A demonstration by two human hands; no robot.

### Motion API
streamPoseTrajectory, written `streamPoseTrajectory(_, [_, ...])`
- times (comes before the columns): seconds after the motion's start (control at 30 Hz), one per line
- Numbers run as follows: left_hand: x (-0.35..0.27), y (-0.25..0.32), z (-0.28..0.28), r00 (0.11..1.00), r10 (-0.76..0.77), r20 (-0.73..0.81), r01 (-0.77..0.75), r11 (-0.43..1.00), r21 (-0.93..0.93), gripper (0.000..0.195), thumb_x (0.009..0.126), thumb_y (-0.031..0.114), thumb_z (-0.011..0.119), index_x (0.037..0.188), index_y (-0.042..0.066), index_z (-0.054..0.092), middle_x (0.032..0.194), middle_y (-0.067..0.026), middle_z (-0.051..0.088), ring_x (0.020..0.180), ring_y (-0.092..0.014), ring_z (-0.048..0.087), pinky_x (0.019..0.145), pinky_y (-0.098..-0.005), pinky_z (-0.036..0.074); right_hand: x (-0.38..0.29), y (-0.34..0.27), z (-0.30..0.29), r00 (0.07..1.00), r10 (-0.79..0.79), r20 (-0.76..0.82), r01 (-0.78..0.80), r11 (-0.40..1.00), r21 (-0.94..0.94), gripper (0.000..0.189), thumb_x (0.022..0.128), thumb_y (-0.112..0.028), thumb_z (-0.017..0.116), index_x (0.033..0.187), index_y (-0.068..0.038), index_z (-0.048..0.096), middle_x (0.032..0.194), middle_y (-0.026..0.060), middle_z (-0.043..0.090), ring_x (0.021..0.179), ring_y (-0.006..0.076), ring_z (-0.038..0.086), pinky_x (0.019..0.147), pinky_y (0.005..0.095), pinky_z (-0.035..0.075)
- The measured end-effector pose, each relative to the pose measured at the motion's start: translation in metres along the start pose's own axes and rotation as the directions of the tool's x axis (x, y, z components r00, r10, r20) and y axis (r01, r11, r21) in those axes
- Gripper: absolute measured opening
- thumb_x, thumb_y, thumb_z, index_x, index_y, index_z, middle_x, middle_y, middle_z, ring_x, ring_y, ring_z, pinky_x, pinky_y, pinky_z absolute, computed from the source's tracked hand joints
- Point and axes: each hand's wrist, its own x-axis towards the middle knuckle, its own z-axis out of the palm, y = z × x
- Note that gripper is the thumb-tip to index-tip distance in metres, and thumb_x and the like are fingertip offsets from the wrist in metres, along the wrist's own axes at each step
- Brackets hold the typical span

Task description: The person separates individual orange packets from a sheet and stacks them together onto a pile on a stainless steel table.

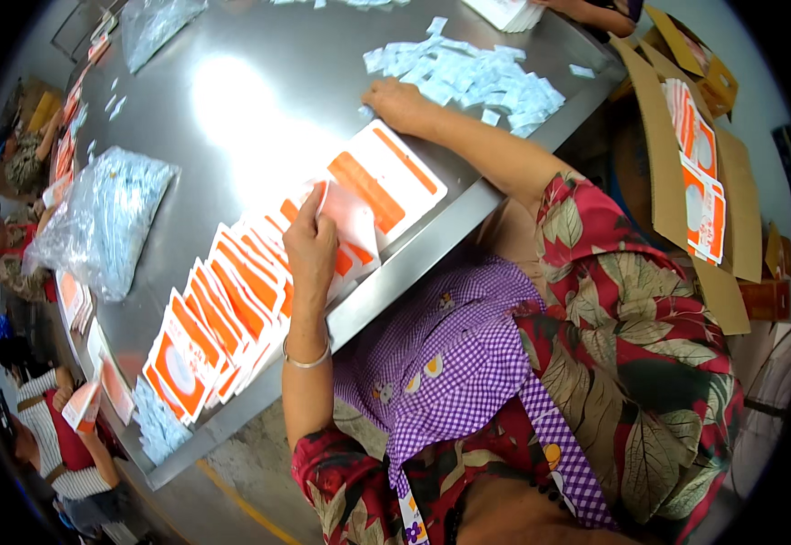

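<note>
A fanned row of flat orange-and-white printed pouches lies along the near edge of the metal table. My left hand, with a bracelet at its wrist, grips the raised edge of one pouch in the row. The end pouch lies flat beside it, closer to my right hand. My right hand is at the near side of a loose heap of small pale-blue sachets. A single small sachet shows at its fingertips.
A clear plastic bag of sachets lies across the table; another plastic bag is farther off. More sachets sit at the left corner. A cardboard box with printed pouches stands at right. Several people work around the table.
</note>
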Motion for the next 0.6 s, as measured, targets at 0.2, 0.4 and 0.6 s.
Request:
streamPoseTrajectory(0.2, [0.004,-0.012,0.006,1.0,-0.011,0.019,0.012,0.996,-0.089,0.044,0.083,0.006,0.045,0.126,0.001,0.052,0.057,0.0,0.051,0.047,-0.006,0.043,0.046,-0.0212,0.037,-0.032,0.027,-0.009,0.976,0.214,0.028,-0.216,0.968,0.126,0.02,0.076,-0.012,0.051,0.088,0.003,0.06,0.089,0.0234,0.062,0.083,0.0395,0.061,0.07,0.0471,0.049])
streamPoseTrajectory(0.4, [0.002,-0.005,0.008,1.0,-0.005,0.006,0.006,0.994,-0.106,0.044,0.086,0.007,0.046,0.13,0.003,0.048,0.056,0.0016,0.048,0.047,-0.004,0.041,0.045,-0.0206,0.035,-0.067,-0.082,-0.075,0.926,-0.041,0.376,-0.348,0.294,0.89,0.021,0.085,-0.023,0.061,0.095,-0.005,0.056,0.074,0.0038,0.059,0.057,0.0096,0.059,0.047,0.0238,0.045])
streamPoseTrajectory(0.6, [-0.001,-0.005,0.003,1.0,0.005,0.006,-0.004,0.989,-0.15,0.042,0.09,0.007,0.045,0.132,0.002,0.045,0.058,0.0016,0.048,0.047,-0.004,0.041,0.043,-0.0204,0.035,-0.083,-0.131,-0.06,0.923,-0.055,0.38,-0.317,0.45,0.835,0.044,0.087,-0.02,0.057,0.119,0.007,0.045,0.103,0.0175,0.06,0.09,0.022,0.063,0.073,0.0289,0.051])
